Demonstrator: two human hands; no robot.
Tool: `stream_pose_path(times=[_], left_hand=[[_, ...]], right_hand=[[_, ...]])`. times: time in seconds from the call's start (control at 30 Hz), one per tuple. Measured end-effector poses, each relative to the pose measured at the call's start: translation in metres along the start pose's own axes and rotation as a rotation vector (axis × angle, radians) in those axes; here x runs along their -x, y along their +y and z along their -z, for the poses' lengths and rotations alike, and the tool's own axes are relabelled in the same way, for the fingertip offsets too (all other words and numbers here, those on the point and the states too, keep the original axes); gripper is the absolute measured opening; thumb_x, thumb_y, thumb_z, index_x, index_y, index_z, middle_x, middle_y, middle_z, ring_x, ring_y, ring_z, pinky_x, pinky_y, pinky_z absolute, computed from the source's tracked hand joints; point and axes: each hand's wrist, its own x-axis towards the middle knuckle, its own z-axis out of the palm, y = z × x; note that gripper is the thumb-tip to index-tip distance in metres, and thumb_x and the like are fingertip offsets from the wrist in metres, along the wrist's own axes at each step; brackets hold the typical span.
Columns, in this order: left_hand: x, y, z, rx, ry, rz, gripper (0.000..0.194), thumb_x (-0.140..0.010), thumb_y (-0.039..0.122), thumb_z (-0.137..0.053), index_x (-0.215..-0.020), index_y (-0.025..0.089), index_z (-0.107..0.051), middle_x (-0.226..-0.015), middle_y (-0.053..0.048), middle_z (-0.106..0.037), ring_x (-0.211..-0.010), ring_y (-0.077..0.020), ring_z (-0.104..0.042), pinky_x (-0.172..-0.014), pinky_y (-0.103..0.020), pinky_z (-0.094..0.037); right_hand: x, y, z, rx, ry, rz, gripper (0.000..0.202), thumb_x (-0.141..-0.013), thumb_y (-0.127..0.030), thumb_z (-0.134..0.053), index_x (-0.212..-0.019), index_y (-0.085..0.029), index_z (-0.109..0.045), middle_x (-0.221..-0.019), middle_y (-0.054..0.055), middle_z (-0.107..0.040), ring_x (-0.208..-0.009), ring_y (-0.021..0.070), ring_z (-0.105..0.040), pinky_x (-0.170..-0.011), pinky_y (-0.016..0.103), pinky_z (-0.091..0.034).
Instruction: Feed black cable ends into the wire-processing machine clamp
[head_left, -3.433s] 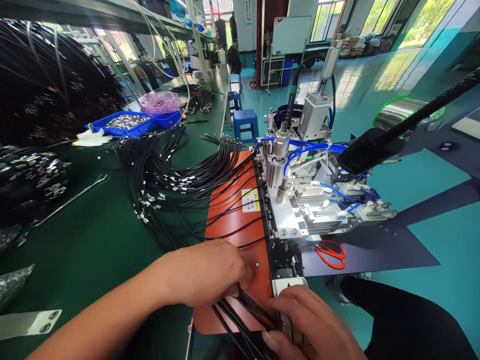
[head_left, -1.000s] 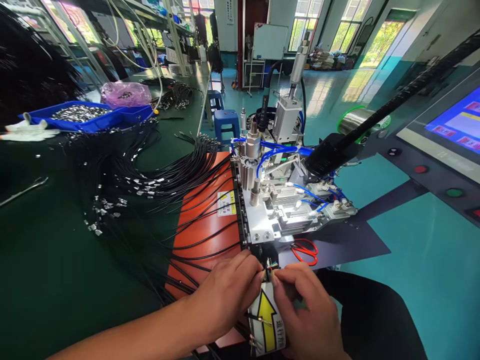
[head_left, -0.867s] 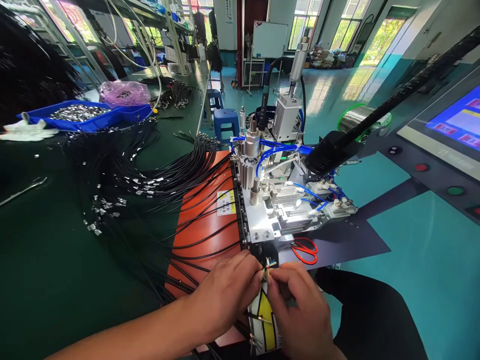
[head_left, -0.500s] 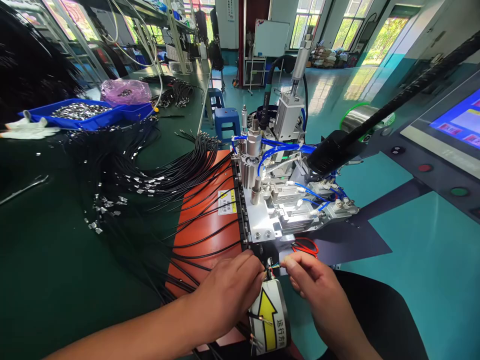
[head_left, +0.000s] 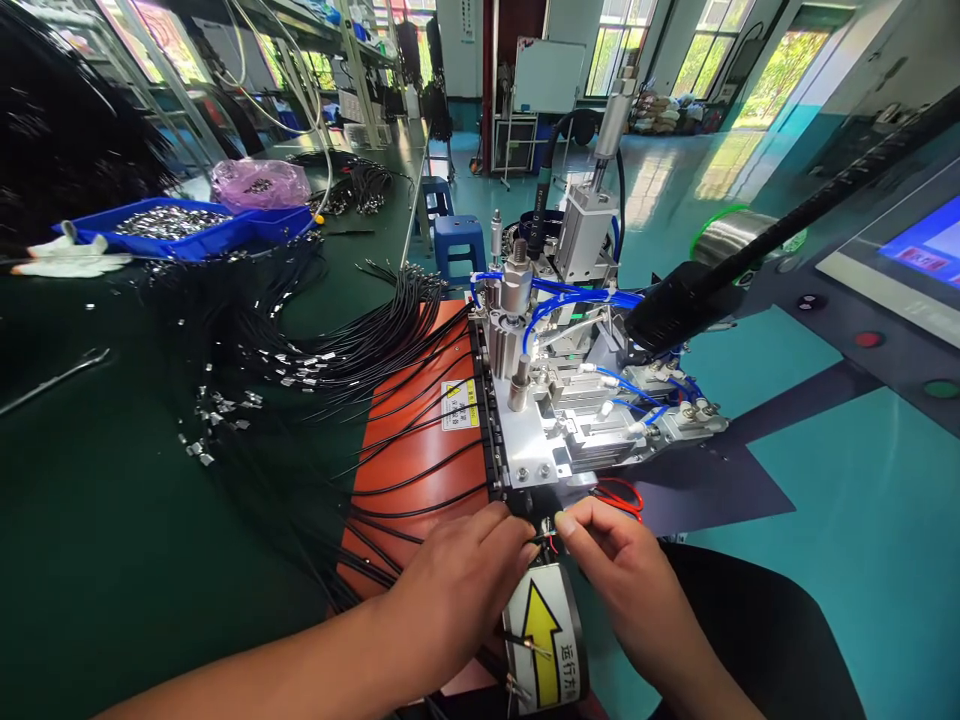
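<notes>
Black-jacketed cable (head_left: 537,541) ends in thin coloured wires (head_left: 551,536) between your two hands, just beyond the white plate (head_left: 519,605) with its yellow arrow (head_left: 541,640). Your left hand (head_left: 469,570) keeps a closed grip, pinching the cable, while your right hand (head_left: 619,555) brings thumb and forefinger close together at the wires, too small to tell whether any are held. Beside them, other cables (head_left: 420,485) cross the orange panel (head_left: 427,440) from the green surface (head_left: 97,560).

Glossy teal floor (head_left: 847,450) | whiteboard (head_left: 551,75) | blue stools (head_left: 459,232) | bright windows (head_left: 616,48) | pale wall (head_left: 466,72)
</notes>
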Motion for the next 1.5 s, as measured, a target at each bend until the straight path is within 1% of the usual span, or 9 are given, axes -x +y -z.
stream_pose_path(times=[0.07,0.13,0.27,0.33,0.53,0.8,1.03,1.3,1.5], left_hand=[[0.002,0.001,0.003,0.026,-0.001,0.010,0.015,-0.100,0.016,-0.049,-0.110,0.022,-0.058,-0.091,-0.002,-0.059,-0.075,-0.0170,-0.058,-0.064,-0.029,-0.046],[0.003,0.002,0.006,0.034,-0.007,0.009,0.022,-0.099,0.013,-0.048,-0.116,0.023,-0.058,-0.094,-0.003,-0.058,-0.079,-0.0173,-0.058,-0.066,-0.029,-0.047],[0.003,0.003,0.008,-0.009,0.028,0.000,0.025,-0.097,0.008,-0.045,-0.110,0.022,-0.060,-0.091,-0.004,-0.057,-0.077,-0.0178,-0.055,-0.065,-0.029,-0.045],[0.003,0.002,0.006,-0.020,0.037,-0.002,0.026,-0.096,0.007,-0.045,-0.111,0.021,-0.060,-0.091,-0.004,-0.057,-0.077,-0.0178,-0.055,-0.064,-0.029,-0.045],[0.005,0.001,0.003,-0.040,0.031,-0.006,0.027,-0.095,0.005,-0.044,-0.111,0.020,-0.059,-0.094,-0.005,-0.058,-0.080,-0.0196,-0.056,-0.066,-0.031,-0.048],[0.004,-0.001,0.002,-0.060,0.025,-0.011,0.027,-0.094,0.006,-0.043,-0.110,0.020,-0.059,-0.094,-0.005,-0.058,-0.080,-0.0197,-0.056,-0.067,-0.032,-0.049],[0.008,-0.003,0.000,-0.076,-0.007,0.003,0.029,-0.093,0.003,-0.044,-0.111,0.022,-0.056,-0.096,-0.004,-0.056,-0.083,-0.0203,-0.055,-0.070,-0.033,-0.047],[0.007,-0.003,0.003,-0.041,-0.054,0.005,0.039,-0.085,-0.005,-0.044,-0.110,0.022,-0.055,-0.099,-0.004,-0.055,-0.085,-0.0201,-0.055,-0.070,-0.031,-0.044],[0.008,-0.002,0.003,-0.028,-0.090,0.017,0.030,-0.091,0.000,-0.048,-0.110,0.022,-0.056,-0.102,-0.004,-0.056,-0.088,-0.0209,-0.054,-0.073,-0.033,-0.046]], right_hand=[[-0.001,0.003,-0.002,-0.002,0.022,-0.009,0.034,-0.095,-0.048,-0.056,-0.077,-0.020,-0.061,-0.075,0.000,-0.060,-0.072,0.0167,-0.054,-0.065,0.026,-0.044],[-0.003,0.004,-0.003,-0.004,0.045,-0.016,0.034,-0.095,-0.048,-0.056,-0.077,-0.020,-0.061,-0.074,-0.001,-0.059,-0.071,0.0166,-0.054,-0.064,0.026,-0.044],[-0.005,0.006,-0.005,0.011,0.075,-0.014,0.033,-0.094,-0.048,-0.057,-0.078,-0.020,-0.062,-0.075,0.001,-0.061,-0.071,0.0177,-0.056,-0.065,0.027,-0.045],[-0.005,0.007,-0.005,0.024,0.083,-0.014,0.033,-0.094,-0.048,-0.056,-0.078,-0.020,-0.063,-0.076,0.001,-0.063,-0.072,0.0182,-0.057,-0.065,0.027,-0.046],[-0.007,0.010,-0.006,0.065,0.091,-0.016,0.033,-0.095,-0.048,-0.056,-0.079,-0.020,-0.063,-0.076,0.000,-0.062,-0.072,0.0174,-0.057,-0.066,0.026,-0.045],[-0.006,0.009,-0.007,0.089,0.101,-0.028,0.033,-0.094,-0.048,-0.056,-0.077,-0.021,-0.062,-0.074,-0.001,-0.061,-0.070,0.0168,-0.057,-0.065,0.026,-0.044],[-0.008,0.012,-0.008,0.097,0.112,-0.022,0.033,-0.095,-0.049,-0.054,-0.078,-0.021,-0.062,-0.073,-0.002,-0.060,-0.069,0.0163,-0.056,-0.063,0.026,-0.044],[-0.005,0.015,-0.010,0.143,0.119,-0.024,0.034,-0.096,-0.050,-0.050,-0.080,-0.022,-0.061,-0.073,-0.001,-0.061,-0.067,0.0171,-0.057,-0.062,0.027,-0.044],[-0.006,0.018,-0.014,0.176,0.152,-0.004,0.034,-0.096,-0.051,-0.049,-0.081,-0.022,-0.059,-0.073,0.000,-0.062,-0.067,0.0183,-0.057,-0.061,0.027,-0.044]])
